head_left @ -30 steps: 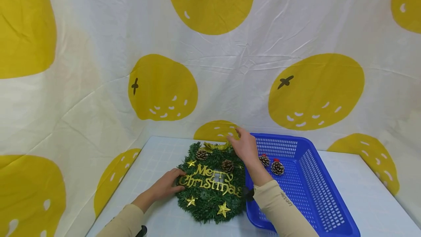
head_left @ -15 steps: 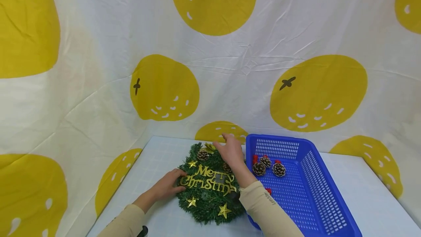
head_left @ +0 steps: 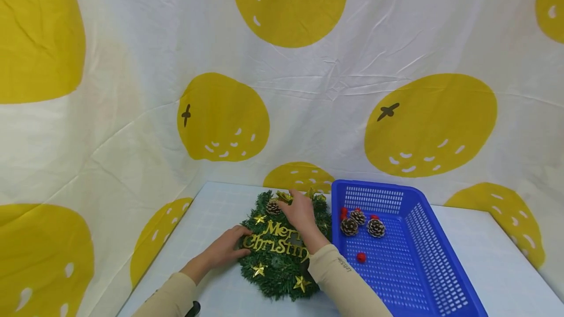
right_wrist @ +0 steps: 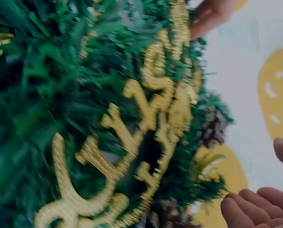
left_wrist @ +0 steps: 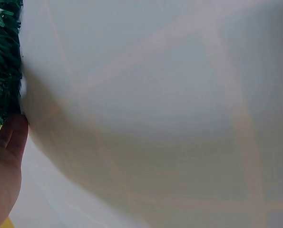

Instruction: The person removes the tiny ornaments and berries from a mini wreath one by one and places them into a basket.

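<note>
A green Christmas wreath [head_left: 273, 283] lies on the table, with gold "Merry Christmas" lettering [head_left: 275, 245], gold stars [head_left: 259, 270], a gold bow [head_left: 284, 196] and a pine cone [head_left: 273, 207]. My left hand [head_left: 224, 247] grips its left edge; the left wrist view shows fingers [left_wrist: 17, 135] against the green rim. Over the wreath's upper part, my right hand [head_left: 301, 215] hovers close to the pine cone, covering some of the lettering. In the right wrist view its thumb and fingers [right_wrist: 253, 206] are spread apart, holding nothing.
A blue plastic basket [head_left: 434, 229] stands right beside the wreath. It contains several pine cones [head_left: 376, 228] with red bits and a small red ball [head_left: 361, 257]. A white curtain [head_left: 317, 131] with yellow fruit prints hangs behind and at the sides of the table [head_left: 211, 204].
My right hand has moved left and down from the wreath's upper right toward the pine cone, uncovering more of the basket. The left hand stays on the wreath's left edge.
</note>
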The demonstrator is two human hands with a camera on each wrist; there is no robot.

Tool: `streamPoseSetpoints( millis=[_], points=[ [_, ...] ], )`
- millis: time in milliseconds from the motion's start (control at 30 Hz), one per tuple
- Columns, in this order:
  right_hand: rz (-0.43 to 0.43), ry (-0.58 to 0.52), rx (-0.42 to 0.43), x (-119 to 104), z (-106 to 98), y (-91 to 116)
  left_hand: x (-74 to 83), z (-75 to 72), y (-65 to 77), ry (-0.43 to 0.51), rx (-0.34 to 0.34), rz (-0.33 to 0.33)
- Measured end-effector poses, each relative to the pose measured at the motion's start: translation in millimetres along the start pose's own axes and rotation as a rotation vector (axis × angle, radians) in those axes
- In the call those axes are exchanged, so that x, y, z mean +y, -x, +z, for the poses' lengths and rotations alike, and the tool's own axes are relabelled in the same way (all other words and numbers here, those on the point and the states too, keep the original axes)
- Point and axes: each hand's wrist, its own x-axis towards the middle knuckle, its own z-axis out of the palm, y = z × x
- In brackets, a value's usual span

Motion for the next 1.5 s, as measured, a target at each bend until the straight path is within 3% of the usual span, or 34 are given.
streamPoseSetpoints(
  millis=[267, 367, 667, 1167, 1500],
  points=[
    [-0.050, 0.007, 0.031, -2.5, 13.8, 1.9, 0.4, -0.9, 0.4, -0.007, -0.012, -0.013],
    [-0.064, -0.006, 0.006, -7.2, 15.9, 1.0, 0.4, -1.8, 0.6, -0.005, -0.007, -0.013],
    [0.006, -0.013, -0.083, -9.9, 27.2, -4.5, 1.5, -4.5, -1.4, 0.008, -0.018, -0.042],
    [0.080, 0.068, -0.082, -1.3, 44.4, -7.2, 3.0, -3.0, -2.3, -0.004, -0.025, -0.041],
    [0.041, 0.135, -0.095, 9.1, 50.4, -8.9, 3.6, -2.2, -1.4, -0.010, -0.027, -0.055]
  ],
)
